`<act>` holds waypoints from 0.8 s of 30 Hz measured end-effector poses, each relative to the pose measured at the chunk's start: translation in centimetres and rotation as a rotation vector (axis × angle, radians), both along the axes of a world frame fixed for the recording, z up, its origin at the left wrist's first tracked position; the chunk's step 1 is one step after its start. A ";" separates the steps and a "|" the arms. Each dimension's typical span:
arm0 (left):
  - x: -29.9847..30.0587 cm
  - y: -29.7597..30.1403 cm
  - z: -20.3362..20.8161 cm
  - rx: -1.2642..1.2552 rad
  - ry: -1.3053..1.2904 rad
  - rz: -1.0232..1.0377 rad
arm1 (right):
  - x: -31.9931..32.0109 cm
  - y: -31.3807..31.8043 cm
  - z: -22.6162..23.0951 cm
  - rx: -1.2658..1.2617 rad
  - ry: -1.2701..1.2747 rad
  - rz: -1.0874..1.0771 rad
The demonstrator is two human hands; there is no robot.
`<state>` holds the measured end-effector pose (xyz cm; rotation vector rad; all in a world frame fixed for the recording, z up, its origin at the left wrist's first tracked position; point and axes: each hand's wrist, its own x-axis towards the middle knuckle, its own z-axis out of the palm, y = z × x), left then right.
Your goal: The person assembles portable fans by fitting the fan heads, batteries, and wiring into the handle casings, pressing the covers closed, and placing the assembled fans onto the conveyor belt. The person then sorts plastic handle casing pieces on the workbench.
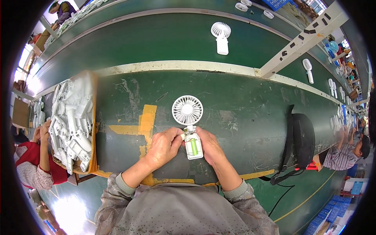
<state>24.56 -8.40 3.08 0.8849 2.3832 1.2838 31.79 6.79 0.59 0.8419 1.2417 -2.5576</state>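
A white handheld fan (187, 111) lies in front of me, its round grille pointing away. The back of its handle (197, 153) is uncovered, and a green cylindrical battery (194, 146) and a thin dark wire show inside. My right hand (211, 148) is closed along the handle's right side, fingers at its upper part. My left hand (163, 146) pinches at the handle's upper left edge, where a small pale piece shows by the fingertips; what that piece is cannot be made out.
A cardboard box (94, 117) of white plastic housings stands left. A black strapped bag (303, 135) lies right. Beyond a pale rail, another white fan (222, 38) rests on the green conveyor belt (156, 43). A slanted post (303, 39) rises at right. Co-workers sit on both sides.
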 end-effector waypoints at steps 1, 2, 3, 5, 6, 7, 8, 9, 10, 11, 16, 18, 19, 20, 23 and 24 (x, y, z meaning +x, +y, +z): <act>0.0 0.0 0.0 -0.003 -0.001 -0.003 | 0.0 0.0 0.0 -0.003 -0.001 -0.003; -0.1 0.0 0.0 -0.021 -0.003 -0.011 | 0.1 0.0 0.1 -0.005 0.005 -0.001; -0.1 0.0 0.0 -0.039 -0.004 -0.019 | 0.1 0.0 0.1 -0.006 0.011 0.001; -0.2 0.1 -0.2 -0.035 -0.005 -0.025 | 0.2 0.0 -0.3 0.005 0.018 -0.004; -0.2 0.1 -0.3 -0.029 -0.005 -0.029 | 0.2 0.0 -0.5 0.016 0.026 -0.007; -0.2 0.1 -0.3 -0.030 -0.006 -0.031 | 0.2 0.0 -0.5 0.015 0.025 -0.008; -0.2 0.2 -0.4 -0.031 0.002 -0.024 | 0.1 0.1 -0.3 -0.002 0.017 0.006; -0.2 0.2 -0.4 -0.033 0.011 -0.018 | 0.1 0.2 -0.2 -0.020 0.009 0.020; -0.2 0.2 -0.5 -0.033 0.010 -0.019 | 0.1 0.2 -0.4 -0.021 0.007 0.019; -0.2 0.2 -0.5 -0.033 0.018 -0.023 | 0.2 0.1 -0.6 -0.004 0.004 0.012; -0.2 0.1 -0.9 -0.054 0.103 -0.038 | 0.3 0.0 -0.8 0.031 0.008 0.000; -0.2 0.2 -0.7 -0.046 0.195 -0.055 | 0.3 -0.1 -0.7 0.057 0.005 -0.003; -0.1 0.2 -0.6 -0.046 0.195 -0.055 | 0.3 -0.1 -0.6 0.057 0.005 -0.003; 0.1 0.2 -0.6 -0.013 0.143 -0.024 | 0.3 -0.1 -0.6 0.059 0.006 0.006; 0.2 0.4 -0.2 0.037 0.164 -0.023 | 0.3 -0.2 -0.2 0.067 0.011 0.017; 0.1 0.5 -0.1 0.056 0.239 -0.054 | 0.3 -0.1 0.0 0.076 0.017 0.017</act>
